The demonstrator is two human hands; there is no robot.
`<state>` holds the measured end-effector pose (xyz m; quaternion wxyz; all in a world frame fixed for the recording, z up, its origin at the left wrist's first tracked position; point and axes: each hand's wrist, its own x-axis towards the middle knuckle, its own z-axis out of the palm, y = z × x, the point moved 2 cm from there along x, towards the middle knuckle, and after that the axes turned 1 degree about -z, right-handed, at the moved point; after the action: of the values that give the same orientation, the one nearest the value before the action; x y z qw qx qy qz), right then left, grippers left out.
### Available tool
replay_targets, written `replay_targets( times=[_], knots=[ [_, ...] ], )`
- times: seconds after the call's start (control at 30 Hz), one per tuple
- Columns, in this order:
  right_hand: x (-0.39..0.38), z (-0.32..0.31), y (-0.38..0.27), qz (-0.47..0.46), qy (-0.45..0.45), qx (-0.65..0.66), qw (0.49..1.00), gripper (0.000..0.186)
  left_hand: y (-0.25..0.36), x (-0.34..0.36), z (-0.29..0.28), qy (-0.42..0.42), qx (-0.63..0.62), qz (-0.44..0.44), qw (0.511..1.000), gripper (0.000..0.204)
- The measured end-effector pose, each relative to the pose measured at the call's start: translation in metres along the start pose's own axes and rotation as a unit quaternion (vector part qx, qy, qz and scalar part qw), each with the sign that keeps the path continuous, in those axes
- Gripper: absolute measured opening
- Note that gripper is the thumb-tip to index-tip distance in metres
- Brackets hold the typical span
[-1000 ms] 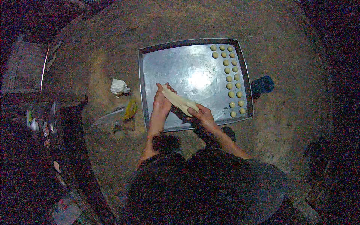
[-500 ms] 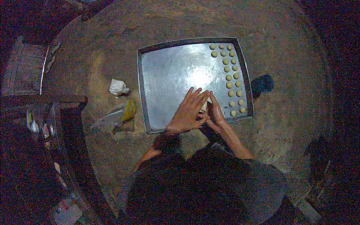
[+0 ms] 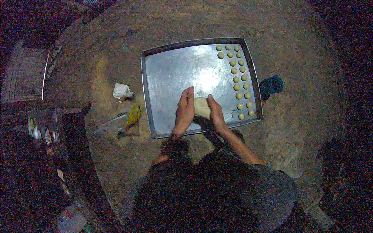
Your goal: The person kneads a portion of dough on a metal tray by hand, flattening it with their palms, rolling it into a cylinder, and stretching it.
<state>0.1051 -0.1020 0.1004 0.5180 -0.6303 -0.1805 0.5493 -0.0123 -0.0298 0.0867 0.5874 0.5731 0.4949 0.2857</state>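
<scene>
Left hand: upright on its edge, fingers close together and pointing away from the person, the palm against the left side of the dough.
Right hand: curved round the right side of the dough, its thumb near the upper edge; the fingers underneath are hidden.
Dough: one pale, smooth lump held between the two hands, above the near part of the tray; whether its underside touches the metal cannot be told.
Dough balls: small and round, set apart in columns down the tray's right side, with three across in the far two rows.
Step in hand: by the look of it, working the lump into a compact shape between the palms.
Next move calls for: probably even pressure from both sides and some support below, since dough this soft would likely sag or stretch, plus care to stay clear of the finished balls.
Round about: a blue cup just right of the tray; a white bundle and a yellow packet to its left, on the floor.
</scene>
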Motion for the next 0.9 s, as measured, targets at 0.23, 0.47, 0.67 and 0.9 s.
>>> replay_targets(
  times=[0.23,0.47,0.67,0.9],
  knots=[
    [0.003,0.021,0.015,-0.110,0.065,-0.229,0.965,0.052,0.003,-0.012,0.004,0.087,0.179,0.010,0.980,0.047],
    [0.021,0.017,-0.005,-0.336,0.088,-0.324,0.880,0.035,-0.002,-0.020,0.011,0.123,0.103,0.074,0.984,0.045],
    [0.030,0.004,0.006,-0.211,0.047,-0.513,0.831,0.050,-0.042,-0.007,0.022,0.088,0.230,0.038,0.968,0.044],
    [0.045,-0.010,0.049,-0.161,0.060,-0.568,0.805,0.050,-0.062,-0.004,0.021,0.024,0.354,-0.054,0.933,0.054]
  ],
)
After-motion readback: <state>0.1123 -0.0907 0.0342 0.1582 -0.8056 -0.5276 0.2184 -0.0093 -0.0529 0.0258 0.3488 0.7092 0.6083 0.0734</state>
